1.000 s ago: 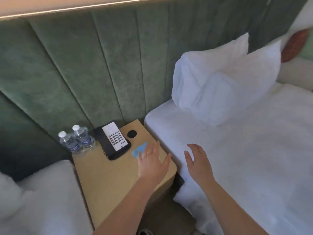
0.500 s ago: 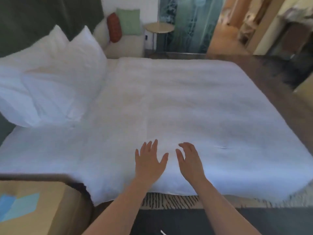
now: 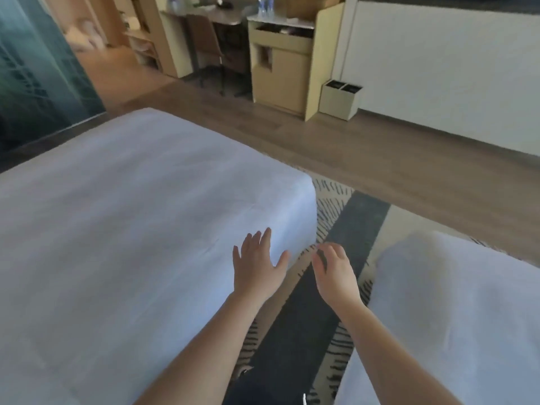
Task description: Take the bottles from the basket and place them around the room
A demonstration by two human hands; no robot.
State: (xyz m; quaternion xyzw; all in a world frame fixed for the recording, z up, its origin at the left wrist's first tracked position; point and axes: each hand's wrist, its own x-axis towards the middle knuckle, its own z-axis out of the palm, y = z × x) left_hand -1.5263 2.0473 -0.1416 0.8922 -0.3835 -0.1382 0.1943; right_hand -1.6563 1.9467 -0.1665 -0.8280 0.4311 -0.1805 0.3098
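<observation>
Illumination is soft, even and daylight-like; no lamp or window is visible, so the source cannot be fixed. The white wall [image 3: 438,54] at 1 o'clock is the brightest area, without clipping. The bed cover [image 3: 131,229] from 8 to 10 o'clock carries a cool bluish cast and its texture is smeared. Shadows are weak: a faint one lies beneath the left hand [image 3: 257,266] on the cover. Motion blur softens the whole frame, worst at the desk [image 3: 222,17] and cabinet [image 3: 280,59] near 12 o'clock. Wide-angle distortion bends the floorboards [image 3: 380,153] and tilts verticals toward the edges. No glare noted.
</observation>
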